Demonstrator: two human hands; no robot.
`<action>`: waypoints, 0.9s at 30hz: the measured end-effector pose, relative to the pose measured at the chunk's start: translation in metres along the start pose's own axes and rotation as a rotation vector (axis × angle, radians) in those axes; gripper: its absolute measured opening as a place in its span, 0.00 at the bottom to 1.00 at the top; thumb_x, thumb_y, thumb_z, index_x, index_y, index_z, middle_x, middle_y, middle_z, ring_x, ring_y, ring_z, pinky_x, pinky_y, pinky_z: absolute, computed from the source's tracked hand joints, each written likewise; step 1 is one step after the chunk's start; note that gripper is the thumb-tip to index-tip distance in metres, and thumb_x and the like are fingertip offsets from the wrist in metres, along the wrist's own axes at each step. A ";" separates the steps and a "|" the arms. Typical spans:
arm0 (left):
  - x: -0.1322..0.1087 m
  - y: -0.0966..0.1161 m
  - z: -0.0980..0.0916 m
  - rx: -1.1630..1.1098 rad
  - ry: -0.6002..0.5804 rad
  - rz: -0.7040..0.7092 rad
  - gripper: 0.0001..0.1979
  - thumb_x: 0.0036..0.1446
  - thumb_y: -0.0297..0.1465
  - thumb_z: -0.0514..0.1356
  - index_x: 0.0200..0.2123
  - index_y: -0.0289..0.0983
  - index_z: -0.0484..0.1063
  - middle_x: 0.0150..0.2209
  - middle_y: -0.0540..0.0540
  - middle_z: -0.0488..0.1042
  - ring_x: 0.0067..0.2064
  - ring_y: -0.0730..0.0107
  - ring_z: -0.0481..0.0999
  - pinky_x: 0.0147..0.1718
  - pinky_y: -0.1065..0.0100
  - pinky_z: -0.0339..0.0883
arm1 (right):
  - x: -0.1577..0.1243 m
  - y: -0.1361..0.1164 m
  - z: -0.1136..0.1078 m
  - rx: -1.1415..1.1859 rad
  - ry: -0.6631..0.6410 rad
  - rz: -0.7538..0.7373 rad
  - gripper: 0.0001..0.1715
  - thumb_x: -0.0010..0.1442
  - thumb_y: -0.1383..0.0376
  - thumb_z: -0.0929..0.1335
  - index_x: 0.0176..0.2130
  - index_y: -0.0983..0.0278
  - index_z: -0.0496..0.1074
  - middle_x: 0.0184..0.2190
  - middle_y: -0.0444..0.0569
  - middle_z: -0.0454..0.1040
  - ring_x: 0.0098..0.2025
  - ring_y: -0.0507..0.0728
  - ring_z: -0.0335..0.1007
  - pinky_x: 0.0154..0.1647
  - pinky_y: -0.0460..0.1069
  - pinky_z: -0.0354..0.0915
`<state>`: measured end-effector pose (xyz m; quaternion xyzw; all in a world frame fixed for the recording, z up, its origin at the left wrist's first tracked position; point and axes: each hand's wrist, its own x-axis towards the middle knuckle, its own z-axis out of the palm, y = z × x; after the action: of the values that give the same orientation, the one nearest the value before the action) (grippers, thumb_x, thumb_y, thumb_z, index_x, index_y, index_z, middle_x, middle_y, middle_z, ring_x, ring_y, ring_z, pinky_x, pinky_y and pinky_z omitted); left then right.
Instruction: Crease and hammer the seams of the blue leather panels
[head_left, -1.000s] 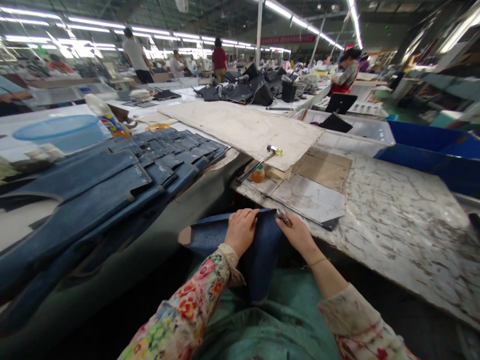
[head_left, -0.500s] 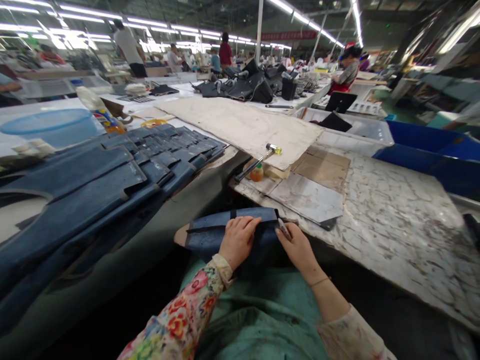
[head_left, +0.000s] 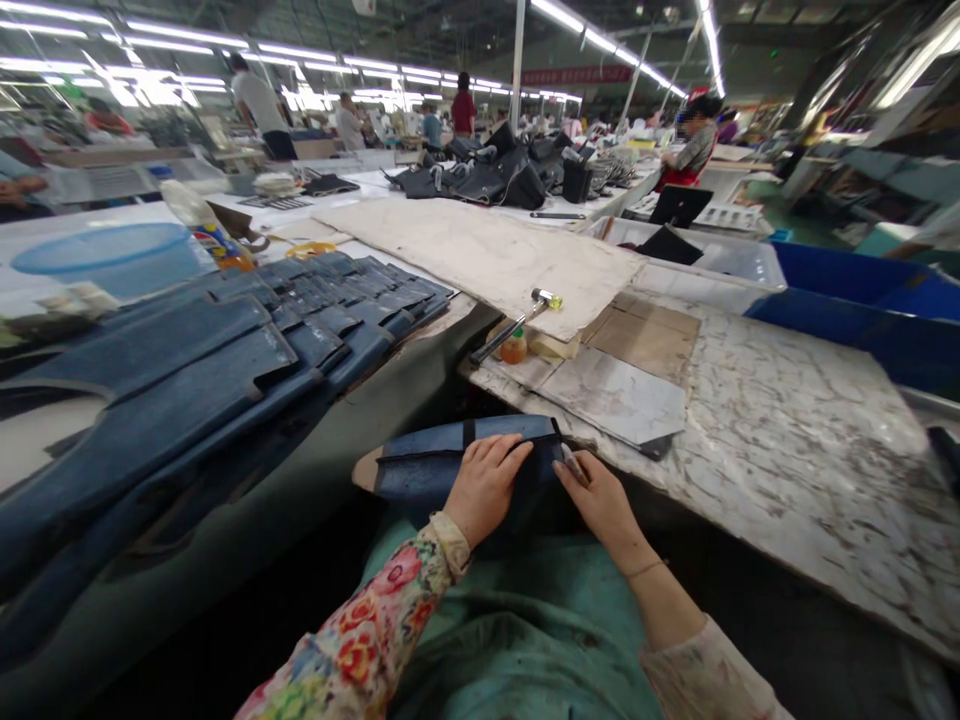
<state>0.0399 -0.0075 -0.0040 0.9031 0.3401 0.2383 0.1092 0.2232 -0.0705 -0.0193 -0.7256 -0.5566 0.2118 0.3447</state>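
Note:
A dark blue leather-like piece [head_left: 424,445], with a black strap and a tan left end, lies across my lap near the table edge. My left hand [head_left: 486,485] grips it from above, the fingers laid together over its dark seam; the thumb is hidden. At its right corner my right hand [head_left: 600,500] is closed around a slim, short tool [head_left: 575,466] with a pale tip. The tip is close to the corner; whether it touches cannot be made out.
Overlapping blue pieces [head_left: 300,320] cover the left table. A hammer [head_left: 510,330] and a small orange jar [head_left: 514,347] stand ahead, beside a beige sheet [head_left: 480,245]. A marbled tabletop [head_left: 780,430] and blue bin [head_left: 862,310] are right. Co-workers are farther back.
Both hands have shifted slightly to the right. The tool has moved a little down along the piece's right corner, and the left fingers have slid slightly rightward over the piece.

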 end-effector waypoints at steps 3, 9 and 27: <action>0.006 0.006 -0.003 -0.045 0.009 -0.039 0.20 0.56 0.22 0.51 0.51 0.40 0.65 0.51 0.45 0.68 0.53 0.64 0.64 0.53 0.59 0.57 | -0.006 0.001 0.002 0.052 0.028 0.026 0.20 0.57 0.48 0.61 0.36 0.62 0.66 0.28 0.45 0.70 0.31 0.56 0.68 0.33 0.48 0.62; 0.014 0.011 -0.002 -0.006 -0.040 -0.015 0.23 0.56 0.22 0.50 0.55 0.40 0.62 0.51 0.45 0.68 0.52 0.62 0.64 0.51 0.59 0.59 | -0.011 0.004 0.001 0.086 0.018 0.032 0.20 0.57 0.50 0.61 0.41 0.62 0.67 0.34 0.48 0.73 0.36 0.58 0.69 0.39 0.51 0.64; 0.033 0.031 0.005 0.276 -0.123 0.039 0.11 0.59 0.23 0.49 0.41 0.36 0.67 0.41 0.44 0.69 0.44 0.62 0.65 0.44 0.61 0.61 | 0.046 0.012 0.005 0.057 0.038 -0.046 0.19 0.56 0.60 0.60 0.43 0.64 0.72 0.39 0.53 0.75 0.44 0.60 0.70 0.48 0.56 0.63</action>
<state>0.0821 -0.0087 0.0144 0.9290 0.3445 0.1355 0.0001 0.2413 -0.0274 -0.0282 -0.7063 -0.5604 0.2058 0.3804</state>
